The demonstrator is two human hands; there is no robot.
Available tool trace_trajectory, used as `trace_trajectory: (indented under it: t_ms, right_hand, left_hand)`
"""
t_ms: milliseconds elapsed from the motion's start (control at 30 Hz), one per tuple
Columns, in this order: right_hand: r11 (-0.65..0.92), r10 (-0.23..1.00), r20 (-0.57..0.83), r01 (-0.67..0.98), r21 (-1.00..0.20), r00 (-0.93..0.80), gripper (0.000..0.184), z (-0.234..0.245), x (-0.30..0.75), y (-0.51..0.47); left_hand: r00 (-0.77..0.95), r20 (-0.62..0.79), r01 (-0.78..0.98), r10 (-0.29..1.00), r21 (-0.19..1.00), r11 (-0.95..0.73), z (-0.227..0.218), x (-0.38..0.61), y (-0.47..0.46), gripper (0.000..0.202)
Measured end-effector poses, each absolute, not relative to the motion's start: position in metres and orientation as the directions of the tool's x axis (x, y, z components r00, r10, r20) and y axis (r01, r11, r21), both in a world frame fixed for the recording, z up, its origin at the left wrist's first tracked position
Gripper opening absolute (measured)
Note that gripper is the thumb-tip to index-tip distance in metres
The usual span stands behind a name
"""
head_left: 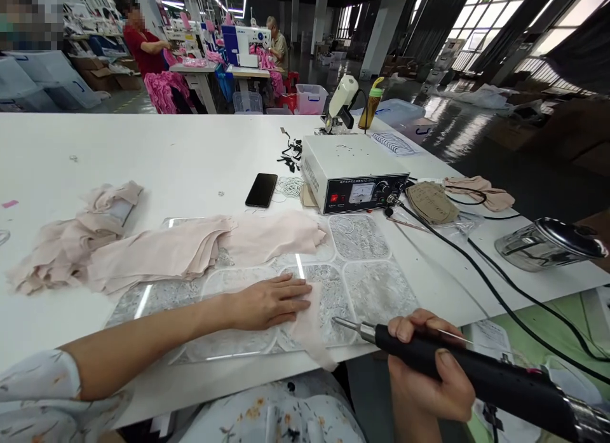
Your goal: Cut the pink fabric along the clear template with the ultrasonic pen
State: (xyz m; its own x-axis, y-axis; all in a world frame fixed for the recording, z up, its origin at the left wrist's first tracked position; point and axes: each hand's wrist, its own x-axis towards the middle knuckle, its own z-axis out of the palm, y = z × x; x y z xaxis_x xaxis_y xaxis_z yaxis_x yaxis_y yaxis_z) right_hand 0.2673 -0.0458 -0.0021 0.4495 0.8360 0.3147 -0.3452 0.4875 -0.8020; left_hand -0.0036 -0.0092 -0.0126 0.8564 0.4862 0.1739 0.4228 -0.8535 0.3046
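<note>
My left hand (269, 301) lies flat with fingers stretched out, pressing a small pale pink fabric piece (309, 328) onto a clear scratched cutting plate (376, 290) near the table's front edge. My right hand (426, 373) is wrapped round a black handheld cutting tool (476, 376). Its metal tip (347, 325) points left, just right of the fabric piece. A black cable (476, 274) runs from the tool toward a white control box (352, 170) with a dial.
Stacks of pink fabric (157, 249) lie left of centre. A black phone (262, 189), white rings (290, 186), a metal pot with lid (548, 243) and a white handheld device (341, 100) sit on the white table (166, 150). People sew at machines behind.
</note>
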Motion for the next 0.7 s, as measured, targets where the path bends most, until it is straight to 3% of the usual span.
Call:
trace_trajectory:
  t_ms: [133,300,500,700]
  right_hand:
    - [0.478,0.836,0.304,-0.337,-0.811,0.457,0.017,-0.008,0.264,-0.04]
    - [0.463,0.842,0.261,-0.384,-0.799,0.471,0.017,-0.009,0.256,-0.033]
    - [0.467,0.838,0.248,-0.402,-0.788,0.487,0.018,-0.008,0.253,-0.027]
    - [0.483,0.829,0.263,-0.395,-0.782,0.493,0.019,-0.01,0.254,-0.02]
  left_hand:
    - [0.837,0.211,0.437,0.505,0.3,-0.848,-0.008,-0.003,-0.007,0.03]
    - [0.637,0.143,0.666,0.757,0.392,-0.635,0.0,0.024,0.013,0.019]
    - [0.595,0.042,0.702,0.803,0.46,-0.544,-0.006,0.051,0.041,0.001]
    - [0.585,-0.005,0.692,0.811,0.525,-0.496,-0.007,0.055,0.038,0.008]
